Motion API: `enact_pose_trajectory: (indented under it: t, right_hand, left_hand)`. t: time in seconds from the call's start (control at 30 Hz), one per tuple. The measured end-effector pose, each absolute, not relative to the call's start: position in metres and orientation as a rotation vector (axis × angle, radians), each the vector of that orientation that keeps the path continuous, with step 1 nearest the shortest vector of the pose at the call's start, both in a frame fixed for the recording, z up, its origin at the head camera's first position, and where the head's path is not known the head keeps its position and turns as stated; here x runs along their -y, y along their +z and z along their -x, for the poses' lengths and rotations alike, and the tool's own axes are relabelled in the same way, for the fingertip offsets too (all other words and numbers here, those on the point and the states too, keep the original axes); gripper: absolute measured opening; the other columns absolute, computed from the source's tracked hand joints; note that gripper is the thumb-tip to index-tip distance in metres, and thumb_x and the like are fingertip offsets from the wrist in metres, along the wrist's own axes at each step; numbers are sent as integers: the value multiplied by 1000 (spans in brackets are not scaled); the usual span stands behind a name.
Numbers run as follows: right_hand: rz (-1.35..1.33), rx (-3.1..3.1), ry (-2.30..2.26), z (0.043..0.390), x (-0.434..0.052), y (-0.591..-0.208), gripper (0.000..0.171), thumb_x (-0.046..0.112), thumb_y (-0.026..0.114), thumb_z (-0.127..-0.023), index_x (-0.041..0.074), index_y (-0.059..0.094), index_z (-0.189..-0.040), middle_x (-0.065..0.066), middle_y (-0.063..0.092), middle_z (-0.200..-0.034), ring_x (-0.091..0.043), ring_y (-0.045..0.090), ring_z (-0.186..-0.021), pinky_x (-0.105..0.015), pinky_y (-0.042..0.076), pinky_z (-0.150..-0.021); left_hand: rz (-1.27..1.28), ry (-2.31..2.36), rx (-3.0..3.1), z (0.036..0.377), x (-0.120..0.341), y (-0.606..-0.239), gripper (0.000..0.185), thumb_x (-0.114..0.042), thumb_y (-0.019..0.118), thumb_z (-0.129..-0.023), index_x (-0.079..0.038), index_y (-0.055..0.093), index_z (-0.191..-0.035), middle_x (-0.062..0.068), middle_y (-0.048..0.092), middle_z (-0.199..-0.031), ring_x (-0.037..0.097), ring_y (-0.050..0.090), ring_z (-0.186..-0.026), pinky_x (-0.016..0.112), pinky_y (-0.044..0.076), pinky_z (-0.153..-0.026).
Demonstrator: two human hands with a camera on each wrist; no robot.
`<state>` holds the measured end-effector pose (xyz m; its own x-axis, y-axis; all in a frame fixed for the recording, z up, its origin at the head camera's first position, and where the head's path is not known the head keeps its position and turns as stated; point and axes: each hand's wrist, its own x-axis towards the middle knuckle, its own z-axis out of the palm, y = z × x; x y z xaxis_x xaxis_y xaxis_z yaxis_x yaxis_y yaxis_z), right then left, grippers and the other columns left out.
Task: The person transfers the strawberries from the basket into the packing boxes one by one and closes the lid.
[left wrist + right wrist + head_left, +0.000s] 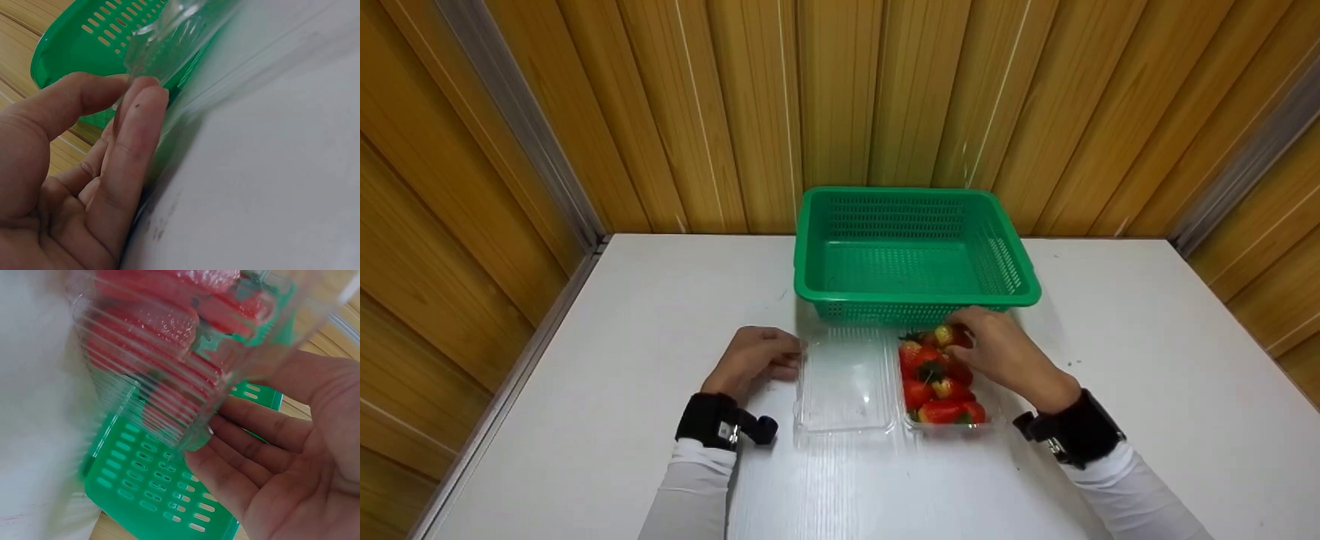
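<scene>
A clear plastic clamshell box lies spread on the white table in the head view. Its lid half (847,382) is on the left, its base (911,425) on the right, filled with several red strawberries (941,379). My left hand (757,356) pinches the lid's left edge between thumb and fingers, as the left wrist view shows. At the base's far right corner, my right hand (997,345) has its thumb over the rim near the strawberries. Its fingers (225,478) curl against the outside wall, in the right wrist view.
Directly behind the clamshell stands a green plastic basket (915,296) with slotted sides and nothing in it. The white table (585,420) stretches to both sides. Wood-look panels (840,90) close off the back and sides.
</scene>
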<state>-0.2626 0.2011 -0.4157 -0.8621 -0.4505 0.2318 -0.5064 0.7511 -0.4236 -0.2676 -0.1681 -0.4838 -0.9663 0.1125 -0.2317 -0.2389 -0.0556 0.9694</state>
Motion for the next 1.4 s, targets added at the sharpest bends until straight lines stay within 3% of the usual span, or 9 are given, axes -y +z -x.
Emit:
enact_pose_trajectory:
  t: [0.4, 0.83, 1.4]
  right_hand:
    - [-746, 2863, 742, 262, -201, -414, 27, -1, 82, -91, -5, 72, -115, -12, 68, -101, -29, 60, -92, -45, 59, -82]
    - [-745, 2842, 722, 260, -199, -410, 26, 1, 84, -90, -4, 72, -113, -9, 66, -96, -27, 58, -88, -42, 58, -77]
    - [-739, 2842, 751, 254, -203, -401, 31, 4, 82, -93, -9, 71, -119, -20, 72, -111, -39, 66, -101, -55, 60, -90]
  left_hand:
    - [115, 2122, -1977, 268, 169, -485, 17, -3, 76, -93, 10, 72, -103, 19, 73, -93, 22, 72, -75, 32, 66, -72]
    - [98, 2093, -2015, 269, 169, -484, 18, -4, 76, -93, 10, 74, -104, 17, 74, -89, 18, 72, -72, 30, 65, -69]
    - [111, 2065, -2069, 268, 168, -484, 17, -8, 78, -92, 7, 76, -100, 13, 74, -85, 16, 72, -67, 28, 64, -68]
